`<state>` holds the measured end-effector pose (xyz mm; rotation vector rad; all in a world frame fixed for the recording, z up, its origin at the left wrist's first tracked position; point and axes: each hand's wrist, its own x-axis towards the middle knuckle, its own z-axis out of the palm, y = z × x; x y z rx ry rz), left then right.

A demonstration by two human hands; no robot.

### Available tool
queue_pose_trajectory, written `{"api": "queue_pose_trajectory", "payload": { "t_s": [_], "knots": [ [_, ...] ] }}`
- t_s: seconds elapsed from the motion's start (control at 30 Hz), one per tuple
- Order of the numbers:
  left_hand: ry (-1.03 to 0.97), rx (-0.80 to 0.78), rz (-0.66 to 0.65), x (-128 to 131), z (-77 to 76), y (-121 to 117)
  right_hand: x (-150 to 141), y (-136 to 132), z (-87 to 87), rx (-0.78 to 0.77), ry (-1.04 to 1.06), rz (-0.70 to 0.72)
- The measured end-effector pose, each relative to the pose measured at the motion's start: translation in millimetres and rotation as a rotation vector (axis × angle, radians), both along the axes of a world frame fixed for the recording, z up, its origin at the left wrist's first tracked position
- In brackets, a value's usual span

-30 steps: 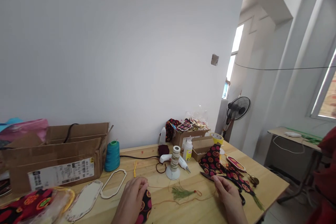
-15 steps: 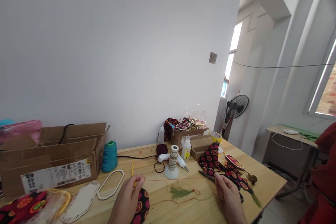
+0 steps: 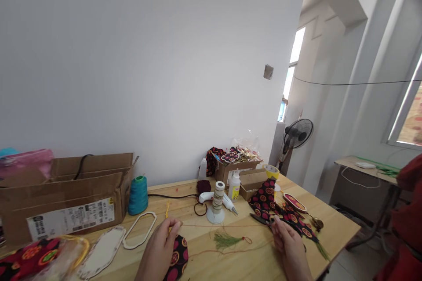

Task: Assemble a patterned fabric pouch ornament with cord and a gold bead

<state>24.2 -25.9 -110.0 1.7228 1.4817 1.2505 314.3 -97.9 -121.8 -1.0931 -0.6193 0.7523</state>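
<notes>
A thin red thread is stretched, nearly straight, above the middle of the wooden desk. It is pinched at its left end by the left hand and at its right end by the right hand; the hands are held well apart, thumb and fingers closed on each side. A round-edged piece of dark patterned cloth is partly covered by the left hand; whether it is gripped cannot be told. Between the hands, a green tassel with a small red loop is laid on the desk, and a second strand is trailed just below it.

Beside the right hand, black scissors are partly hidden by the fingers, with more patterned cloth spread behind them, toward the desk's right edge. Near that edge an oval patterned panel is also seen.

Toward the far edge, along the wall, a spool of pale cord is stood in front of a white glue gun (its black cable is run leftward), with a glue bottle just beside. Farther left, a white frame, a teal thread cone and a large cardboard box are placed.
</notes>
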Motion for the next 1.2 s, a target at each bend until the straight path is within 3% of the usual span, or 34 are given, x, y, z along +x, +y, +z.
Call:
{"api": "queue_pose_trajectory", "payload": {
  "t_s": [0.23,0.47,0.7,0.83,1.03,1.2],
  "knots": [
    [0.028,-0.013,0.005,-19,-2.6,13,-2,-2,3.0,-0.002,0.001,0.035],
    [0.189,0.057,-0.241,-26,-2.4,5,2,-1,-1.1,0.007,0.008,0.0],
    [0.214,0.017,-0.345,-40,-3.7,5,2,-2,-0.7,0.001,0.008,0.005],
    [0.182,0.024,-0.364,-33,-1.6,1,0,-3,1.2,0.013,0.035,0.004],
    [0.293,-0.061,-0.396,-27,7.9,-3,2,-3,-2.4,0.025,0.064,0.023],
    [0.392,-0.039,-0.353,-28,2.2,-1,3,-2,-4.2,0.038,0.056,0.011]
  ]
}}
